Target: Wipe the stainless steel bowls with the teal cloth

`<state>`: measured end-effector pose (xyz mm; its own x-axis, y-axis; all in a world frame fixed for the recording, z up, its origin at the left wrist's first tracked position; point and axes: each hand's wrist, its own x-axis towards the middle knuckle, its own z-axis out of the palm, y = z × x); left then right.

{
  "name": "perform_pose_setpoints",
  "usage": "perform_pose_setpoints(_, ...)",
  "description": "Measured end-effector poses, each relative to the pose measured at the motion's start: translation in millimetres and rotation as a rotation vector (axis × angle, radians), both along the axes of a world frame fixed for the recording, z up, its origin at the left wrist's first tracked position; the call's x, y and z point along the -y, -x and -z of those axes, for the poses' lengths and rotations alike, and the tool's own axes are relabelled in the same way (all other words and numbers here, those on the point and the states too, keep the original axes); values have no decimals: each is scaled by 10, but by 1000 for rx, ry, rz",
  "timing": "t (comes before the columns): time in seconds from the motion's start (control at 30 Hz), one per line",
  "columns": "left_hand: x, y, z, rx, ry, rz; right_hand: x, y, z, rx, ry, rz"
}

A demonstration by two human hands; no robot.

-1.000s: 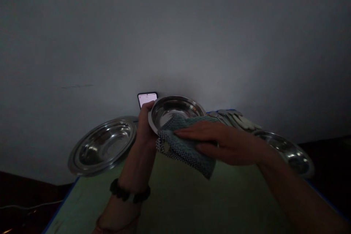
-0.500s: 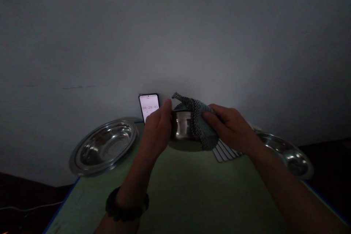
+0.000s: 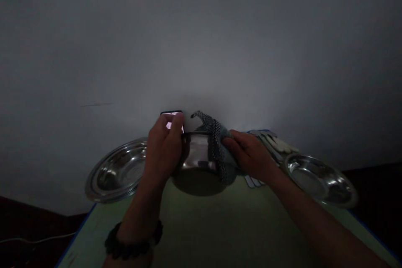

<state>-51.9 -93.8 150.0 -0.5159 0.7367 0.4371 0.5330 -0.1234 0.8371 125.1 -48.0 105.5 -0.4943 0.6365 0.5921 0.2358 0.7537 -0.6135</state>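
A small steel bowl (image 3: 197, 163) is held above the green table (image 3: 207, 226), tilted so its outer wall and base face me. My left hand (image 3: 163, 148) grips its left rim, fingers closed round it. My right hand (image 3: 248, 155) presses a grey-blue checked cloth (image 3: 220, 150) against the bowl's right side, fingers closed on the cloth. The cloth drapes over the rim and pokes up behind it.
A wide steel plate (image 3: 117, 171) lies at the table's left back corner, another steel plate (image 3: 320, 178) at the right. Several spoons (image 3: 276, 142) lie behind my right hand. A lit phone (image 3: 172, 119) leans on the grey wall, partly hidden by my left hand.
The bowl went from facing me open to turned with its underside toward me. The cloth moved from the inside to the outer right wall. Both hands shifted slightly left and closer.
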Motion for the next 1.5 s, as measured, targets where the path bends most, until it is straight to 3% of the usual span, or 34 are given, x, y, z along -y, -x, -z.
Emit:
perform_pose_setpoints(0.1, -86, 64, 96, 334, -31, -45, -13, 69, 87, -274, 148, 38)
perform_pose_setpoints(0.2, -134, 28, 204, 737, 56, 141, -72, 64, 140, -523, 426, 4)
perform_pose_setpoints(0.27, -93, -22, 201, 658, 125, 332, -127, -10, 129, -552, 586, -31)
perform_pose_setpoints(0.37, 31, -75, 109, 287, 263, 526, -168, -172, 45, -350, 659, -72)
perform_pose_setpoints(0.43, 96, -93, 54, 26, 323, 595, -140, -248, -22, -130, 593, -74)
perform_pose_setpoints(0.53, 131, -110, 31, -300, 327, 656, -40, -257, -89, 173, 363, -99)
perform_pose_setpoints(0.67, 141, -120, 44, -498, 356, 711, 67, -198, -117, 351, 201, -124)
perform_pose_setpoints(0.93, 113, -95, 68, -466, 335, 767, 16, -220, -105, 421, 134, -196)
perform_pose_setpoints(1.13, 66, -57, 122, -44, 370, 895, 5, -224, -89, 390, 65, -172)
perform_pose_setpoints(1.23, 28, -56, 162, 116, 266, 821, -10, -242, -123, 316, 62, -92)
perform_pose_setpoints(1.4, -147, -64, 299, 596, 10, 456, -155, -303, -168, 89, 126, 150)
perform_pose_setpoints(1.5, -202, -38, 329, 716, 26, 375, -245, -355, -169, 146, 121, 207)
